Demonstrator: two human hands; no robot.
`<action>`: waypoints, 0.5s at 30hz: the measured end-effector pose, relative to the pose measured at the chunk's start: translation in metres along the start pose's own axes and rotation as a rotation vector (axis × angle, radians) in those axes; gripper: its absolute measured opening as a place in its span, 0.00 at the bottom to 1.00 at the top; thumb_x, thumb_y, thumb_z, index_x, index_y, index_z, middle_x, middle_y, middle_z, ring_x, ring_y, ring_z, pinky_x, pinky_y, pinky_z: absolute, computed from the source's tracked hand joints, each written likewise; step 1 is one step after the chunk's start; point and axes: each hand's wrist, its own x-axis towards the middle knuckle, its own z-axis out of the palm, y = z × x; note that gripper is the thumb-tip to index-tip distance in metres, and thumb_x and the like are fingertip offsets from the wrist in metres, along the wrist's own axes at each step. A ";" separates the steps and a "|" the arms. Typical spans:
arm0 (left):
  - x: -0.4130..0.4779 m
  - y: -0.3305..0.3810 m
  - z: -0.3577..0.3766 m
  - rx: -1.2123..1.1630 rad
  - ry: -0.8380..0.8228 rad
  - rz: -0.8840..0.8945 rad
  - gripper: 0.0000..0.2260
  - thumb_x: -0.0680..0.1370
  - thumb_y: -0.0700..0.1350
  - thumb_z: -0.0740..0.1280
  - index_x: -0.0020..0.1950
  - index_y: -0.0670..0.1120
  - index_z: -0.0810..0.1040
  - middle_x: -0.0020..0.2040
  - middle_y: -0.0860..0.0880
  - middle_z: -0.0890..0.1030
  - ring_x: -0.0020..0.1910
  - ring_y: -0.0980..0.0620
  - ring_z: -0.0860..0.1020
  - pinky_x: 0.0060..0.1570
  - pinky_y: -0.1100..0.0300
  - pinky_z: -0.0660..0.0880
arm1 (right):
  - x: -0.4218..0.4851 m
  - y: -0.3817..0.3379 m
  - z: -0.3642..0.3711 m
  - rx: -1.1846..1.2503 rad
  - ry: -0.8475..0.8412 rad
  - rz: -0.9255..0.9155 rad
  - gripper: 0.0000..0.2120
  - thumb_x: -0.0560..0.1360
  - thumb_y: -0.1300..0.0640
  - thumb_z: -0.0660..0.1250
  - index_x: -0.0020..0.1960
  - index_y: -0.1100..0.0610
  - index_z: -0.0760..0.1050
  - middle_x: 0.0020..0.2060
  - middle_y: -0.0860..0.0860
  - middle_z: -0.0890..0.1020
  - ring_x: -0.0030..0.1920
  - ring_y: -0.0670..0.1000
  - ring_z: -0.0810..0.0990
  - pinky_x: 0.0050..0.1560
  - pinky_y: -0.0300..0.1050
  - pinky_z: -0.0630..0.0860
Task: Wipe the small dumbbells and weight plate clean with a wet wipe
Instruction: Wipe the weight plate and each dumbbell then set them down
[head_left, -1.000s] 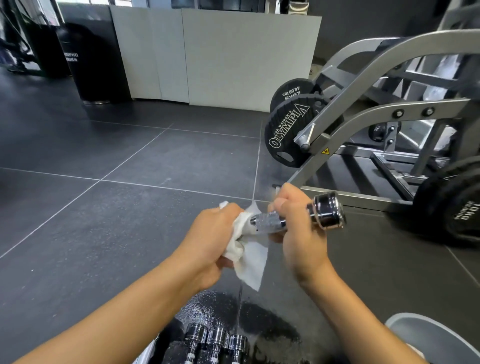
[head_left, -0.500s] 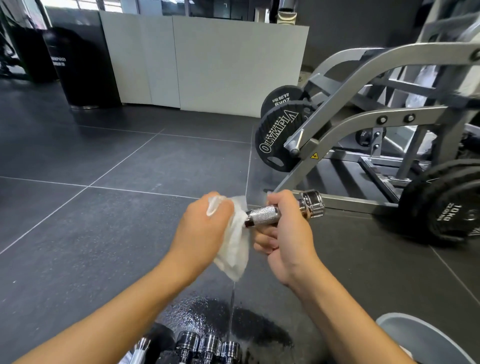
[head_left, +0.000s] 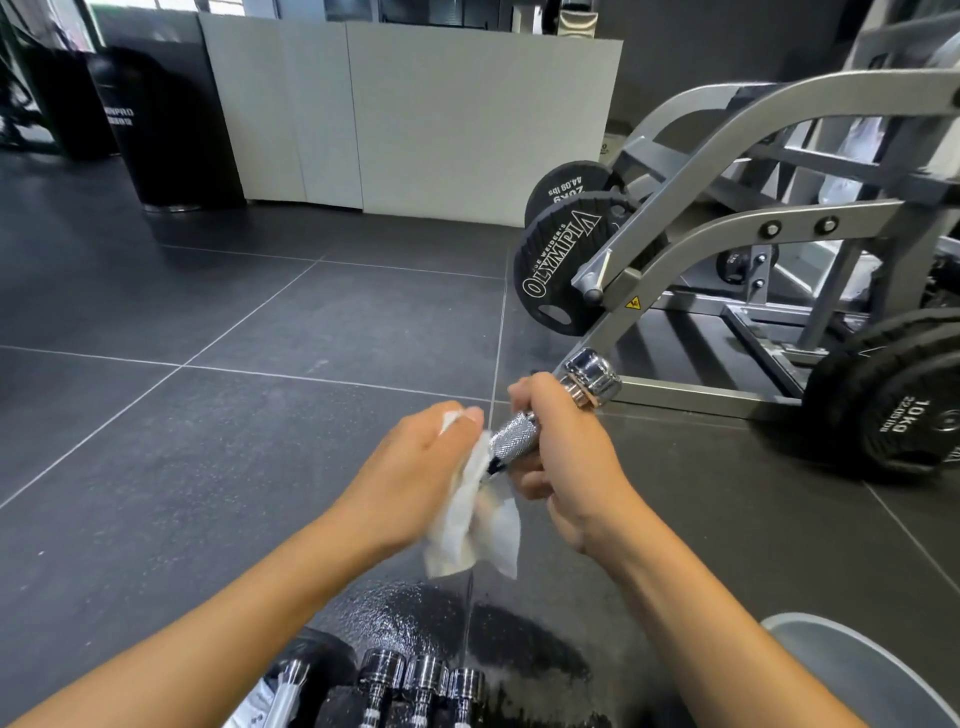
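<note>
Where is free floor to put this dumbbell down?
Bare tiles lie left of the left hand, up to the white partition. Crowded: the chrome dumbbells below the wipe, and the machine frame with plates on the right.

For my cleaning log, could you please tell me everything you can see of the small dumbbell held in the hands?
The small dumbbell looks like shiny chromed metal, with a knurled grip and a rounded, ringed head at its far end. It is held in the air above the dark floor, tilted, far head up and to the right. The right hand grips its handle; the left hand wraps a white wet wipe round its near end, which is hidden.
</note>
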 end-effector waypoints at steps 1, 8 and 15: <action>-0.001 -0.002 0.002 0.097 0.021 0.036 0.17 0.81 0.59 0.60 0.37 0.50 0.66 0.32 0.57 0.70 0.33 0.52 0.67 0.38 0.49 0.67 | 0.000 0.000 0.000 0.000 0.027 0.049 0.16 0.78 0.56 0.63 0.35 0.49 0.61 0.25 0.47 0.60 0.23 0.46 0.54 0.27 0.40 0.48; -0.005 -0.004 0.016 0.313 0.059 0.043 0.16 0.85 0.62 0.51 0.45 0.53 0.66 0.37 0.49 0.77 0.39 0.47 0.76 0.45 0.44 0.75 | 0.005 0.010 -0.003 -0.333 -0.041 0.200 0.15 0.78 0.39 0.63 0.40 0.47 0.66 0.26 0.48 0.61 0.23 0.47 0.57 0.28 0.40 0.52; -0.004 -0.002 0.033 -0.037 0.044 -0.228 0.26 0.83 0.69 0.48 0.55 0.52 0.76 0.50 0.54 0.82 0.53 0.58 0.82 0.53 0.57 0.78 | 0.003 0.010 -0.003 -0.465 -0.116 0.281 0.32 0.70 0.20 0.60 0.30 0.48 0.60 0.24 0.49 0.61 0.24 0.48 0.57 0.30 0.44 0.52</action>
